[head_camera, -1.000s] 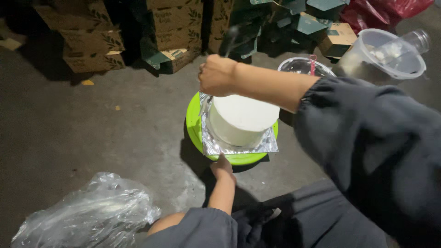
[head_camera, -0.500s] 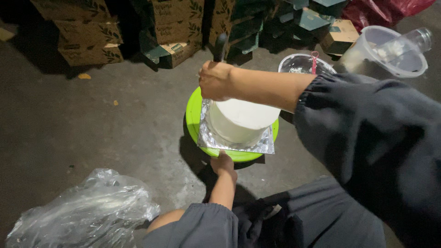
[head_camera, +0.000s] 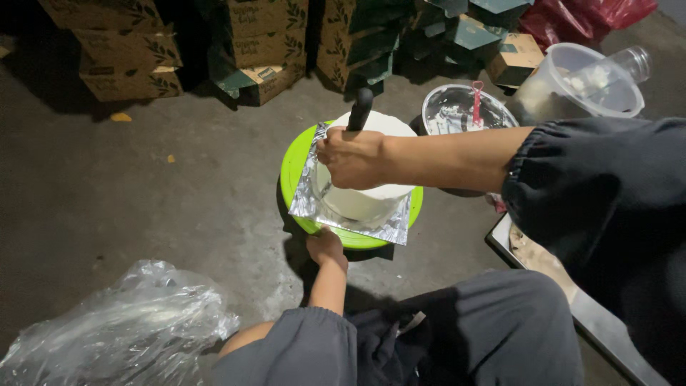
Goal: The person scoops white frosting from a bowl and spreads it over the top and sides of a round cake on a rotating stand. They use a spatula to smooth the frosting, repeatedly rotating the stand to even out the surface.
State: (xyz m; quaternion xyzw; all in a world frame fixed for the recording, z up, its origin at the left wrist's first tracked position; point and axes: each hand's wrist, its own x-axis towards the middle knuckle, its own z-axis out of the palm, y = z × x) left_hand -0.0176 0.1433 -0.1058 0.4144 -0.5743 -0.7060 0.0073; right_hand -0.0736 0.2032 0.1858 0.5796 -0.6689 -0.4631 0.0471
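A round white cake stands on a square silver foil board, which rests on a bright green turntable on the floor. My right hand reaches across the cake from the right, closed around a black-handled tool held upright against the cake's left side; its blade is hidden behind the hand. My left hand rests at the near rim of the green turntable, below the foil board, touching its edge.
A metal bowl with a red spatula sits behind the cake. A clear plastic tub stands at back right. Cardboard boxes line the back. A crumpled clear plastic bag lies at front left. A tray edge is at the right.
My right hand has come from the cake's far left edge to its near left side, the black handle now in plain sight. The view has shifted slightly.
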